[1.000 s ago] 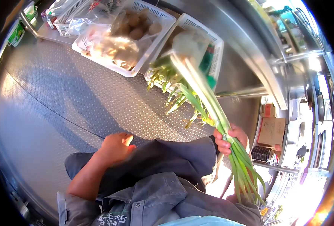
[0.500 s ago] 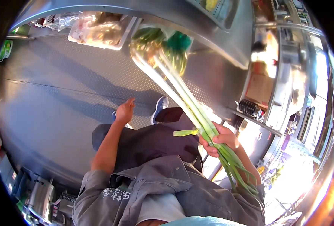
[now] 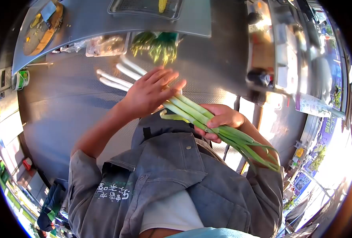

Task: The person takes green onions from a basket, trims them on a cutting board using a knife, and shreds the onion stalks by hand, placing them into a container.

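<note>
My right hand point(image 3: 221, 121) is wrapped around several long green onions point(image 3: 191, 109) where the white stalks turn green. Their leafy ends point(image 3: 249, 146) hang past my wrist toward the right, and the white root ends point up and left. My left hand point(image 3: 152, 91) lies across the front of the white stalks with its fingers stretched out and slightly blurred. I cannot tell how firmly it touches them. One short bent leaf point(image 3: 172, 116) sticks out from the bunch.
A metal counter point(image 3: 92, 23) ahead carries a perforated tray point(image 3: 144, 10) with a corn cob and a round chopping board point(image 3: 35, 39) with a cleaver. Below it are a bag of green vegetables point(image 3: 156, 45) and a white bin point(image 3: 106, 45). Shelves point(image 3: 281, 59) stand on the right.
My left hand has come up from beside my leg onto the stalks. My right hand and the green onions have risen, with the bunch tilting flatter. The view has shifted to show more counter.
</note>
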